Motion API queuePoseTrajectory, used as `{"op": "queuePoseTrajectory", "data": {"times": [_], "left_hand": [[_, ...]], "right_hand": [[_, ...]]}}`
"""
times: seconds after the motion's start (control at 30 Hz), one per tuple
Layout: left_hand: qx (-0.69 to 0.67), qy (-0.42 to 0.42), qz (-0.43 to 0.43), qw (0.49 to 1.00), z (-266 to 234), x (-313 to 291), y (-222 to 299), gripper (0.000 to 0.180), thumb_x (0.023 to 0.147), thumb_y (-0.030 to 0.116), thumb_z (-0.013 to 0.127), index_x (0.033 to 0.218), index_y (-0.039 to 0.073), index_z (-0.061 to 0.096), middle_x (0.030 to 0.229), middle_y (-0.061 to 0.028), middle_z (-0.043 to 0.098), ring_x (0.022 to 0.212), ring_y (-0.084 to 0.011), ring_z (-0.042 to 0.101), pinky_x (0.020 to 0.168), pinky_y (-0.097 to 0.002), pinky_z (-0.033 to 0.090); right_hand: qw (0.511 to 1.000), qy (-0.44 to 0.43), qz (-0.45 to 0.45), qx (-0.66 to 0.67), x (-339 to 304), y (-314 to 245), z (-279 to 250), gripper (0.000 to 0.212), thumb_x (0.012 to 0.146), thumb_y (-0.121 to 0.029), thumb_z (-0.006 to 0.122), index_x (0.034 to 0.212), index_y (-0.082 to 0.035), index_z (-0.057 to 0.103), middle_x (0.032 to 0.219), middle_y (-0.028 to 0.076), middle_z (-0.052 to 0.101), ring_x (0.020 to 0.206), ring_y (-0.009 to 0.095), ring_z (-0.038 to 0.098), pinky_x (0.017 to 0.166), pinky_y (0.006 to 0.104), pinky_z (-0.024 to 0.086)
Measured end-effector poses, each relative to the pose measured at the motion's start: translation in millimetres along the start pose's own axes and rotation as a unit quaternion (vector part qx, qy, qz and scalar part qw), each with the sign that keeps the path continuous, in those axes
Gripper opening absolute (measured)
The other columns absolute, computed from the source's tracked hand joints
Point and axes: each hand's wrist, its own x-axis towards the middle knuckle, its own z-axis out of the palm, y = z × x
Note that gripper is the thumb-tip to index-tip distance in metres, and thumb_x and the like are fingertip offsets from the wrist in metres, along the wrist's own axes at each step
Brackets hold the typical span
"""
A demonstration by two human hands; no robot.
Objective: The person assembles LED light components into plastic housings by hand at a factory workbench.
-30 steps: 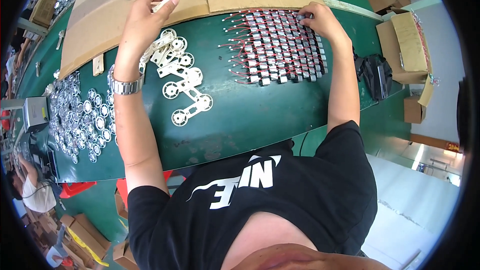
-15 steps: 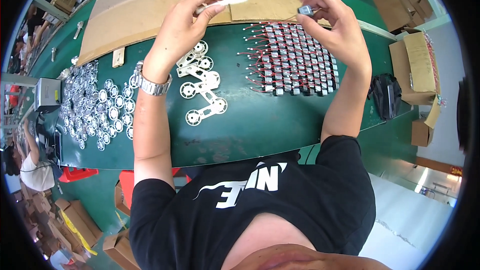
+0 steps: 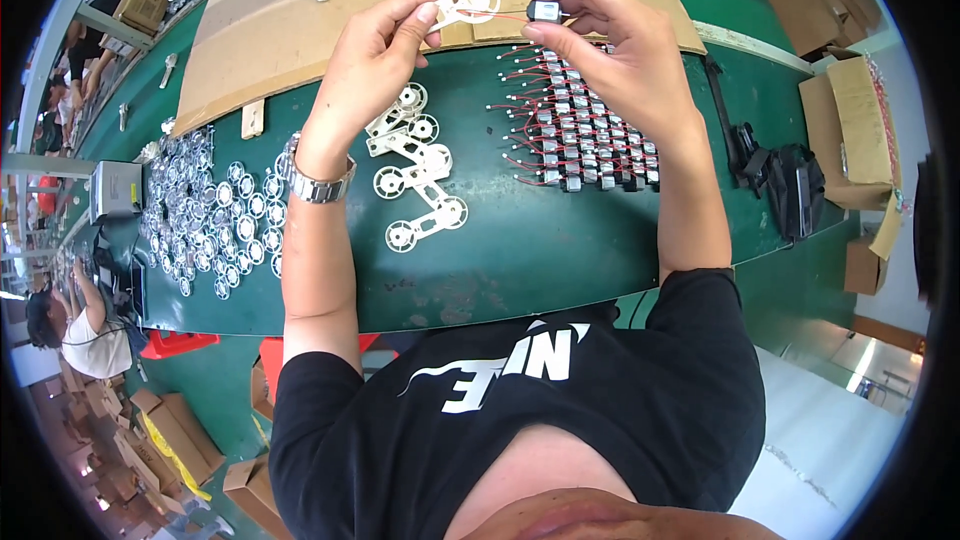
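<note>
Head view: my right hand (image 3: 625, 58) pinches a motor (image 3: 545, 11), now brought just beside the white bracket (image 3: 455, 8) my left hand (image 3: 375, 52) clamps, so both parts seem paired up.

A white ringed frame (image 3: 472, 2) is held near a small red-wired motor (image 3: 545, 11).

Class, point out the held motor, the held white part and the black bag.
Held motor (image 3: 547, 11), head view: silver side.
Held white part (image 3: 451, 11), head view: flat arm.
Black bag (image 3: 797, 192), head view: middle.
</note>
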Motion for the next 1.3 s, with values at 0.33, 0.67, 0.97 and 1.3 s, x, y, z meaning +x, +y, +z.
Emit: {"op": "queuePoseTrajectory", "data": {"times": [0.33,0.67,0.97,1.3], "left_hand": [[0.159,0.048,0.092,0.982,21,-10,17,0.024,0.102,0.013,0.059,0.12,0.004,0.072,0.077,-0.0128,0.069,0.069,-0.0198,0.068,0.067,-0.0337,0.054],[0.24,0.085,0.135,0.958,36,-15,17,0.021,0.097,0.008,0.06,0.114,0.004,0.071,0.092,-0.021,0.07,0.084,-0.042,0.068,0.073,-0.0478,0.054],[0.299,0.099,0.125,0.941,37,-20,26,0.022,0.097,0.011,0.06,0.115,0.007,0.071,0.092,-0.0184,0.071,0.085,-0.0411,0.068,0.073,-0.0491,0.055],[0.302,0.082,0.14,0.939,47,-24,21,0.022,0.097,0.008,0.061,0.116,0.001,0.07,0.091,-0.0205,0.07,0.083,-0.0407,0.068,0.072,-0.0458,0.053]], "right_hand": [[0.994,-0.045,0.096,0.032,-4,-3,14,0.024,0.091,-0.016,0.077,0.108,-0.003,0.066,0.086,0.011,0.072,0.07,0.017,0.069,0.063,0.0299,0.055],[0.962,-0.025,-0.073,-0.263,-13,-2,28,0.027,0.085,-0.014,0.077,0.11,-0.006,0.069,0.092,0.011,0.063,0.09,0.033,0.059,0.081,0.0436,0.05],[0.976,-0.01,-0.042,-0.212,-14,-2,34,0.022,0.086,-0.01,0.075,0.106,-0.005,0.066,0.092,0.011,0.06,0.087,0.034,0.058,0.078,0.0445,0.049],[0.965,-0.015,-0.051,-0.257,-16,-6,37,0.026,0.082,-0.004,0.074,0.107,-0.008,0.065,0.092,0.01,0.061,0.089,0.034,0.058,0.076,0.0446,0.05]]}}
